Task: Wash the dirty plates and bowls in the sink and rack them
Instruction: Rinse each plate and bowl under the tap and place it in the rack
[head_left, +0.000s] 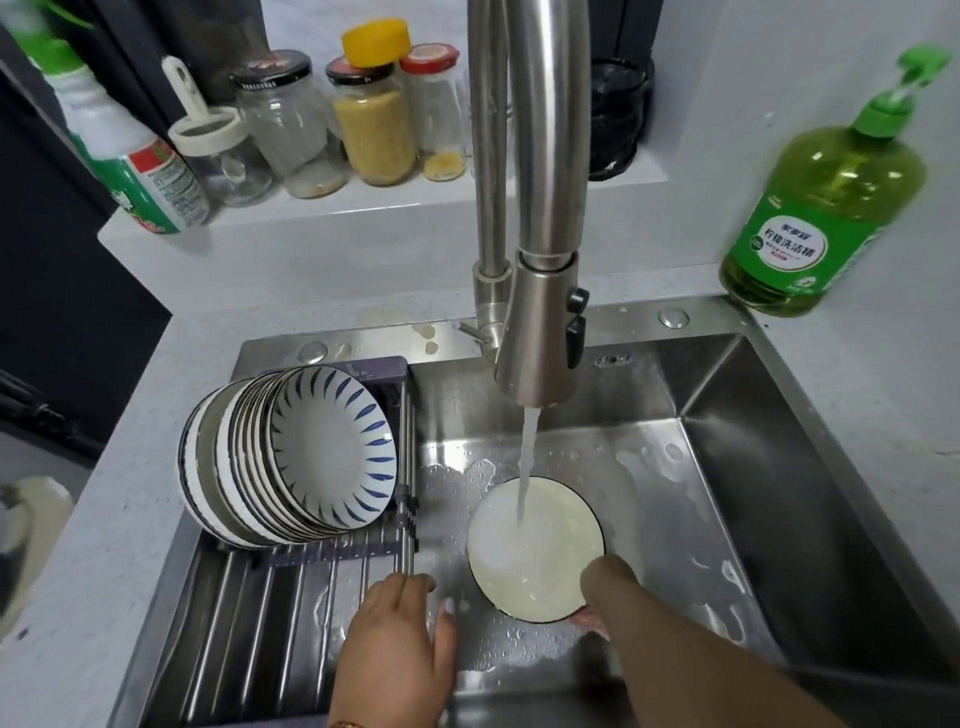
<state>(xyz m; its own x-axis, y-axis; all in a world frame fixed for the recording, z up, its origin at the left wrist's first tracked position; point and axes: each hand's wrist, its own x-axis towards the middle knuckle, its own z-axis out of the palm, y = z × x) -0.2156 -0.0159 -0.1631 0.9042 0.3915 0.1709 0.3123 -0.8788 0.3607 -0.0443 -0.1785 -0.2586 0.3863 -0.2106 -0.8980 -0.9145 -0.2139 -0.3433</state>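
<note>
A white dark-rimmed bowl (535, 551) is held low in the steel sink (727, 467) under the running tap (540, 322); water streams into it. My right hand (597, 608) grips the bowl's near rim, thumb over the edge, fingers hidden beneath. My left hand (400, 639) hovers relaxed with fingers spread beside the bowl, near the rack's rods, holding nothing. Several blue-striped bowls and plates (311, 462) stand on edge in the drying rack (291, 587) over the sink's left part.
A green dish-soap bottle (826, 192) stands on the counter at back right. Jars (374, 114) and a cleaner bottle (130, 156) line the ledge behind the tap. Foam patches lie on the sink floor.
</note>
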